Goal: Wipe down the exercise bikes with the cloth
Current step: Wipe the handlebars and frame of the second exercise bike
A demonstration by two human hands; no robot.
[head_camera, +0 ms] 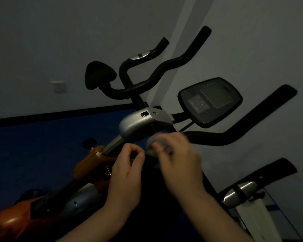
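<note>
A dim room holds an exercise bike with black handlebars (157,70), a silver stem cover (138,124) and a dark console (210,102). Below the cover, my right hand (178,158) is blurred and grips a small grey cloth (154,145) against the bike's dark post. My left hand (128,165) is beside it with curled fingers, pinching something dark at the post; what it holds is too dark to tell. An orange bike frame (93,163) lies to the lower left.
A second bike's black handle (262,175) with a silver grip sensor (240,191) stands at the lower right. A grey wall with a switch plate (58,86) is behind; a blue band (42,137) runs along the wall's lower part.
</note>
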